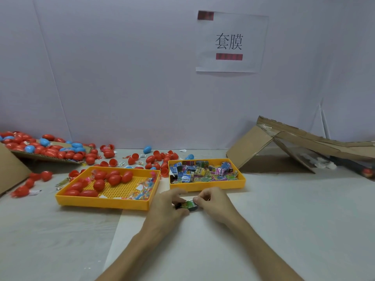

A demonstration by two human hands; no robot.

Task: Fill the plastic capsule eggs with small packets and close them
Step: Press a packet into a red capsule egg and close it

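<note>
Pinching from both sides: I see the left hand (167, 206) and the right hand (214, 202) both closed on one small green packet (188, 205), low over the white table (284, 220). I can't tell if it rests on the surface. The left fingers curl round its left end, and the right thumb and fingers nip its right end. The packet has a dark lower edge, and its print is too small to read.

Just beyond the hands is the right yellow tray (207, 187), heaped with printed packets (200, 172) in mixed blue, pink and green. Beside it sits the left yellow tray (105, 202) with a gridded floor. It holds closed red eggs (114, 179) in its left half and clear little bags (145, 188) along its right side. The trays are near each other with a gap showing between them.

Behind the trays, loose red eggs and halves (151, 159) are scattered on the table, with one blue egg (147, 149) near the wall. At far left is a cardboard box (12, 171), with a pile of red and blue eggs (50, 151) lying on its flattened side. At far right, collapsed cardboard (263, 147) leans tent-like. On the wall above is a paper sign (231, 41) with two printed characters.
</note>
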